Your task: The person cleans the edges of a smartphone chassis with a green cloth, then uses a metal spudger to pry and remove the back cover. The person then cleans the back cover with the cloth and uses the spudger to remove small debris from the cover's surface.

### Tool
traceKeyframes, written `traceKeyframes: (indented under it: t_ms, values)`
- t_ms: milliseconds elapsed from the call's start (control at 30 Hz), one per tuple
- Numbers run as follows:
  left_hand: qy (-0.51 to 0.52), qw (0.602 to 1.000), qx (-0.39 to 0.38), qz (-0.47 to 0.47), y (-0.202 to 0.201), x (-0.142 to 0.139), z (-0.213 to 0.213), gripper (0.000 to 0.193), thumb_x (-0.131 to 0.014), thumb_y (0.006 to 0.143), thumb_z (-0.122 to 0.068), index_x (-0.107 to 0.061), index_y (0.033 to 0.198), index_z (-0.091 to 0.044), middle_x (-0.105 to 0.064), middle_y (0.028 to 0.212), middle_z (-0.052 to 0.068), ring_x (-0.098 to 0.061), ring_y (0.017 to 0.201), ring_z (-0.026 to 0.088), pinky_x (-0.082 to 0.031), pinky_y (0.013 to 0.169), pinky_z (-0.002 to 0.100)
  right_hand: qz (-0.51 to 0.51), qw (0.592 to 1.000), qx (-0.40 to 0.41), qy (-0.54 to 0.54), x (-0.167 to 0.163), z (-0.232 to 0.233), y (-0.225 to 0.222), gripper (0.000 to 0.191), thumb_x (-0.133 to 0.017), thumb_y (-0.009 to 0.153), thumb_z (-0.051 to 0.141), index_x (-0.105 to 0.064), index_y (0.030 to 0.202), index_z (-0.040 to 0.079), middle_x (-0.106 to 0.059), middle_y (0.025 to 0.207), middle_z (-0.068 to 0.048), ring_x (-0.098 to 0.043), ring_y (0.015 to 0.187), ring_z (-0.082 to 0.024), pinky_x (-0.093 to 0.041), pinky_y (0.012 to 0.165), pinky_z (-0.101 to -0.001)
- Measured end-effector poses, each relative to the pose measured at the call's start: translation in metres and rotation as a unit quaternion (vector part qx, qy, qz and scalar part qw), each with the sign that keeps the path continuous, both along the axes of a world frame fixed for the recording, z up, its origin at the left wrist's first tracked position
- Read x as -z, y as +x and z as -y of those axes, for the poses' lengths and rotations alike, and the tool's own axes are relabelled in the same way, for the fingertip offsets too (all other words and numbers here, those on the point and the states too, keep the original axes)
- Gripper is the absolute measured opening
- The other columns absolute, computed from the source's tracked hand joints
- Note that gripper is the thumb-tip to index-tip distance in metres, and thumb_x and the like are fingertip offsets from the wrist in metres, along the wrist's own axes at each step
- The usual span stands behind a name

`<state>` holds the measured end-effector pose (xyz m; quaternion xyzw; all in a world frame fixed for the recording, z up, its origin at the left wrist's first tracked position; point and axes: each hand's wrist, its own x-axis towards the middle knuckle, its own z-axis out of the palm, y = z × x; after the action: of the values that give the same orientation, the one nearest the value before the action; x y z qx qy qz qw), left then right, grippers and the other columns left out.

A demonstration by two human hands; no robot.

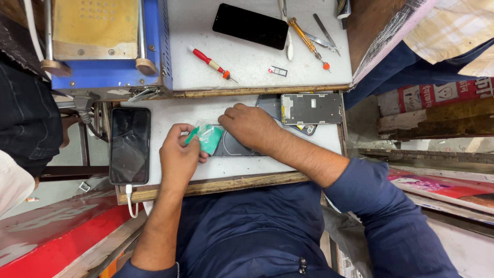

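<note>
White bench point(170, 116) carries black phone point(129, 145) (charging), metal frame point(311, 108), screwdriver point(211, 63)

A white desk point(309, 170) with worn wooden edging fills the centre; at eleven o'clock sits a blue machine point(110, 44), at seven o'clock a red panel point(56, 242), at three o'clock stacked boards point(432, 118).

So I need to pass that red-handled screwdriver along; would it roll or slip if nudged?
The red-handled screwdriver looks round-bodied and lies flat on the white board, so it would probably roll sideways. It looks slim, likely light. The thin metal tip seems easy to bend, so grip the handle.
</note>
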<state>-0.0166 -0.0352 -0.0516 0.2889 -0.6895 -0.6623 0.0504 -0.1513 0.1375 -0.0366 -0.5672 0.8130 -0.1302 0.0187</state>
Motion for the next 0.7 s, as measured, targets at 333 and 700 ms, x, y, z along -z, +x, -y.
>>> traceKeyframes:
  t_ms: [333, 700]
  values:
    - [-0.057, 0.998, 0.01, 0.034, -0.023, -0.01, -0.005, 0.016, -0.058, 0.093, -0.001, -0.058, 0.109, -0.002, -0.073, 0.077, 0.011, -0.07, 0.053, 0.015, -0.056, 0.044, 0.029, 0.067, 0.997, 0.032, 0.015, -0.003, 0.005, -0.007, 0.017, -0.06, 0.088, 0.007, -0.07, 0.102, 0.007, -0.071, 0.101, -0.009, -0.067, 0.102, -0.029, -0.058, 0.085, -0.0404]
    - [-0.077, 0.995, 0.019, 0.06, -0.022, -0.012, -0.007, 0.017, -0.064, 0.093, -0.007, -0.06, 0.109, -0.003, -0.074, 0.077, 0.011, -0.071, 0.055, 0.015, -0.058, 0.045, 0.029, 0.01, 0.999, 0.031, 0.021, -0.003, 0.005, 0.004, 0.019, -0.062, 0.087, 0.012, -0.066, 0.104, 0.004, -0.068, 0.099, -0.01, -0.067, 0.095, -0.029, -0.059, 0.072, -0.0406]
